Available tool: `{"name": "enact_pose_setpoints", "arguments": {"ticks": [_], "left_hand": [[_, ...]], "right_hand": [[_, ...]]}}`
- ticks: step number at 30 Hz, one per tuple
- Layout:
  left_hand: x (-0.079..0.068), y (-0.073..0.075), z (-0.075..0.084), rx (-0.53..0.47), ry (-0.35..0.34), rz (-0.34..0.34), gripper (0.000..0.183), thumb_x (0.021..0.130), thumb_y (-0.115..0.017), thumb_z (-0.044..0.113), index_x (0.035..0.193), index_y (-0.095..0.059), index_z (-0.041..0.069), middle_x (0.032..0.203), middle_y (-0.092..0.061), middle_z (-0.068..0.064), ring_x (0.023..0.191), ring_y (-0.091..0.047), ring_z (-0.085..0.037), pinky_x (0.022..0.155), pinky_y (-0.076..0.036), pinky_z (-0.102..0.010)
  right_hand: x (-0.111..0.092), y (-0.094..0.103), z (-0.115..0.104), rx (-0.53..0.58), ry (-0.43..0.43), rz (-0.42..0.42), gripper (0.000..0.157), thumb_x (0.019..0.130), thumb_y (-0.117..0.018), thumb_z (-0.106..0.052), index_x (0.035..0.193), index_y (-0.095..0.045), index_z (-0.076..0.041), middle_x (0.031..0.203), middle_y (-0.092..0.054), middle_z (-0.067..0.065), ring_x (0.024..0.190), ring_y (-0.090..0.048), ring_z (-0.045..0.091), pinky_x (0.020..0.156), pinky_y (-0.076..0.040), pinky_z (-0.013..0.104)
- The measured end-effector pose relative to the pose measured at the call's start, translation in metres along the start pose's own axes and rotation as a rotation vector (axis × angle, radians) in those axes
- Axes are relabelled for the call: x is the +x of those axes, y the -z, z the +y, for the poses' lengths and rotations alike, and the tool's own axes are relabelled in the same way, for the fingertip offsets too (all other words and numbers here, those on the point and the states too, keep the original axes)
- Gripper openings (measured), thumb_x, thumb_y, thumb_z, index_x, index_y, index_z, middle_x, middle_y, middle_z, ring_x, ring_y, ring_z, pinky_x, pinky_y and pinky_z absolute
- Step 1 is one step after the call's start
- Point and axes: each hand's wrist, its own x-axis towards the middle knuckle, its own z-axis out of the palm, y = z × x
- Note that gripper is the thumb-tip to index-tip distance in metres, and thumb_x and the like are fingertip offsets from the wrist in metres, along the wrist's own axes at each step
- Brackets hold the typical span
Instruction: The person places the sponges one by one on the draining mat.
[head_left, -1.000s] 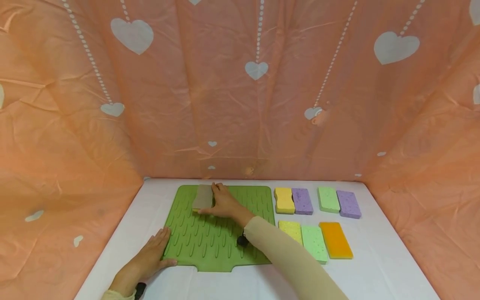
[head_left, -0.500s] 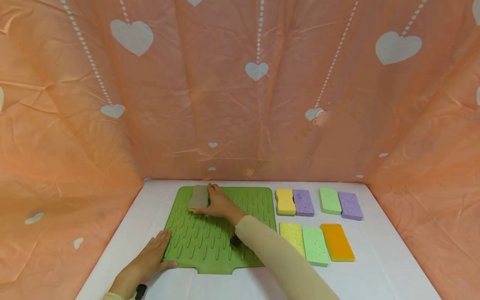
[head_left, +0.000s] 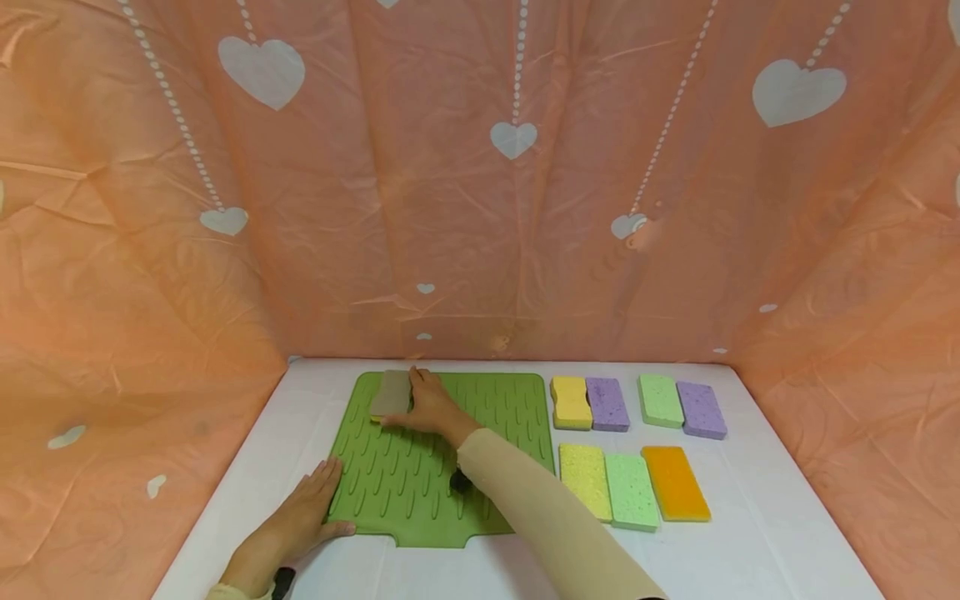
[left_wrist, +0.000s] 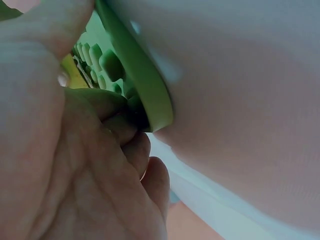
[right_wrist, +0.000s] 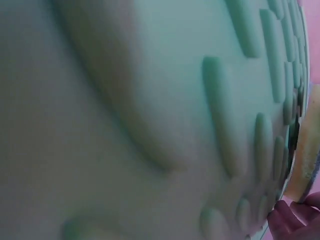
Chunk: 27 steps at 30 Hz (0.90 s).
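Observation:
A sponge with a grey top [head_left: 392,393] and a yellow underside lies low over the far left part of a green ridged mat [head_left: 435,527]. My right hand [head_left: 435,407] grips it from the right, thumb at the near end and fingers at the far end. In the right wrist view, the sponge's yellow side [right_wrist: 304,162] shows at the right edge beside the fingertips. My left hand [head_left: 300,507] rests at the mat's left front corner with its fingers extended. The left wrist view has those fingers [left_wrist: 132,142] against the mat's edge [left_wrist: 150,95].
Right of the mat, a yellow sponge [head_left: 572,403] stands beside a purple one [head_left: 607,404], then a light green [head_left: 660,401] and another purple sponge [head_left: 701,409]. Nearer lie a speckled yellow [head_left: 585,481], a green [head_left: 632,492] and an orange sponge [head_left: 676,483]. An orange curtain [head_left: 480,250] encloses the table.
My right hand has slid the grey-topped sponge leftward over the mat, toward its far left corner. The left hand has stayed at the mat's edge.

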Motion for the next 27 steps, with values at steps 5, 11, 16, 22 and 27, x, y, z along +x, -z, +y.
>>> {"name": "enact_pose_setpoints", "arguments": {"ticks": [5,11,16,22,27], "left_hand": [[0.0,0.012,0.017,-0.007,0.026,-0.064,0.115,0.089,-0.083,0.048,0.157,-0.025,-0.024,0.165,-0.021,-0.046,0.155,-0.017,-0.061,0.133,-0.006,-0.055],[0.0,0.013,0.016,-0.029,0.018,-0.074,0.114,0.09,-0.081,0.049,0.157,-0.024,-0.023,0.164,-0.02,-0.047,0.156,-0.014,-0.06,0.134,-0.005,-0.05],[0.0,0.01,0.011,-0.04,0.007,-0.066,0.116,0.09,-0.079,0.052,0.159,-0.023,-0.022,0.164,-0.021,-0.047,0.156,-0.013,-0.059,0.134,0.001,-0.039],[0.001,0.013,0.016,-0.062,0.049,-0.087,0.116,0.089,-0.083,0.048,0.159,-0.022,-0.022,0.166,-0.019,-0.045,0.155,-0.015,-0.062,0.131,-0.007,-0.062],[0.001,0.005,0.003,-0.056,0.055,-0.061,0.12,0.087,-0.081,0.056,0.161,-0.023,-0.019,0.169,-0.018,-0.04,0.157,-0.014,-0.059,0.117,0.014,-0.013]], "right_hand": [[0.003,-0.004,-0.005,-0.076,-0.025,0.0,0.118,0.091,-0.077,-0.067,0.172,-0.018,-0.004,0.176,-0.027,0.016,0.161,-0.03,0.036,0.128,-0.035,0.05],[0.0,-0.001,-0.013,-0.082,-0.035,0.013,0.116,0.092,-0.077,-0.065,0.172,-0.017,-0.005,0.177,-0.026,0.014,0.16,-0.031,0.037,0.129,-0.033,0.051],[-0.001,-0.001,-0.017,-0.083,-0.057,0.009,0.115,0.093,-0.075,-0.065,0.172,-0.016,-0.006,0.178,-0.025,0.011,0.16,-0.031,0.039,0.13,-0.031,0.052],[0.004,-0.004,-0.022,-0.133,-0.096,-0.005,0.116,0.092,-0.074,-0.069,0.173,-0.017,-0.007,0.178,-0.026,0.008,0.158,-0.034,0.04,0.129,-0.033,0.051],[0.007,-0.003,-0.025,-0.141,-0.113,-0.033,0.119,0.091,-0.074,-0.071,0.173,-0.013,-0.009,0.179,-0.021,0.008,0.159,-0.031,0.04,0.13,-0.031,0.052]]}}
